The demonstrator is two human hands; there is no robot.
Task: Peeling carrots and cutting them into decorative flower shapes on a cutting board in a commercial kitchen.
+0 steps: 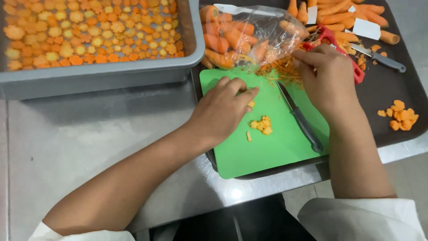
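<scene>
A steel counter (80, 143) carries a dark tray (392, 89) with a green cutting board (267, 151) on it. On the board lie small carrot pieces (261, 125) and a knife (299, 117). The left hand (223, 107) rests on the board, fingers curled together. At the board's far edge the right hand (327, 78), fingers bunched, touches carrot peelings (281, 69) beside a red peeler (343, 53). Beyond the board sit a bag of carrots (243, 38) and a grey bin (111, 73) of carrot flowers.

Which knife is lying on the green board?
The knife with the dark handle lies across the green cutting board, between both hands. The other, grey-handled knife lies off the board, on the dark tray at the right.
</scene>
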